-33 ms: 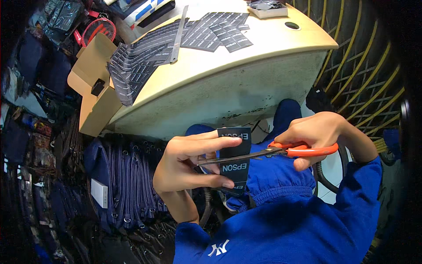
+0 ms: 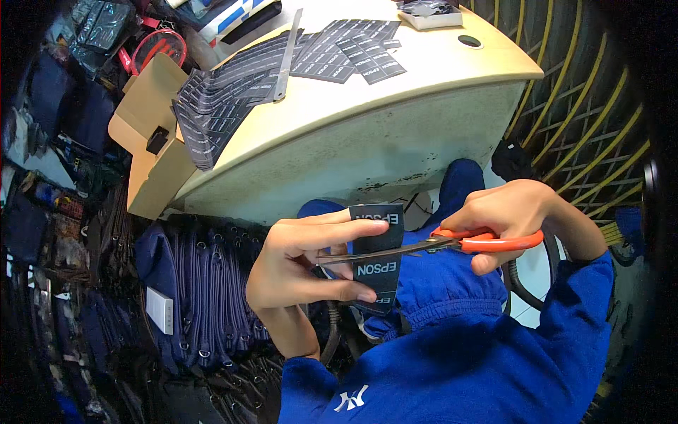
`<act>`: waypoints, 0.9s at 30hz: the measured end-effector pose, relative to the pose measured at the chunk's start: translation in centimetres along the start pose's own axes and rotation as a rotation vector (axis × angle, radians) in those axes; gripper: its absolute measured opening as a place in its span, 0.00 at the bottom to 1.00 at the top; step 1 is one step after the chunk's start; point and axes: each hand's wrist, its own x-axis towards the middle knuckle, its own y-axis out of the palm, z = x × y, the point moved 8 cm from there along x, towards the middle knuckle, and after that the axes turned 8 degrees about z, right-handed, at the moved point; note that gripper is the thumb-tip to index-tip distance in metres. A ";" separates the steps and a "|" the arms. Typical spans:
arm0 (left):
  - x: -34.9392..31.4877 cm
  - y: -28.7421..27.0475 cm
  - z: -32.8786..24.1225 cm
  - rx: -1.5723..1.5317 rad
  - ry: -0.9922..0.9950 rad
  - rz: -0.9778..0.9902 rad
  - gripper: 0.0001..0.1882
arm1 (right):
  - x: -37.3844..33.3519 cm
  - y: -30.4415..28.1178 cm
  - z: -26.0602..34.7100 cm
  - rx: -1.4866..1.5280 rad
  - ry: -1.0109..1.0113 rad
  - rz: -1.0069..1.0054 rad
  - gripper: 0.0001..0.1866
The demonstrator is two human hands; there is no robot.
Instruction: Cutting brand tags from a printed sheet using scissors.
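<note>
My left hand (image 2: 279, 265) pinches a short black label strip (image 2: 380, 272) with pale lettering, fingers at its upper and lower parts. Around the orange handles of a pair of scissors (image 2: 494, 244), my right hand (image 2: 519, 210) is closed. The dark blades lie across the middle of the strip, with their tips by my left palm. Whether the blades have cut into the strip I cannot tell. Both hands are in the air above my lap.
A pale table (image 2: 424, 67) ahead carries several dark printed label sheets (image 2: 229, 88), a metal ruler (image 2: 287, 56) and a small tray (image 2: 431, 18). An open cardboard box (image 2: 145, 169) stands at its left edge. Navy straps with metal rings (image 2: 219, 297) lie at lower left; a yellow-barred lattice (image 2: 579, 92) is at right.
</note>
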 end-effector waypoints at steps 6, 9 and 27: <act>0.0 0.0 -0.3 0.025 0.017 0.017 0.38 | 0.1 0.0 0.2 -0.004 0.009 0.010 0.31; 0.0 0.2 -0.3 -0.047 0.005 0.048 0.34 | 0.1 0.0 -0.1 -0.035 0.034 0.024 0.29; 0.0 0.0 -0.4 -0.018 0.003 0.049 0.34 | 0.1 0.1 -0.2 -0.005 0.005 0.001 0.28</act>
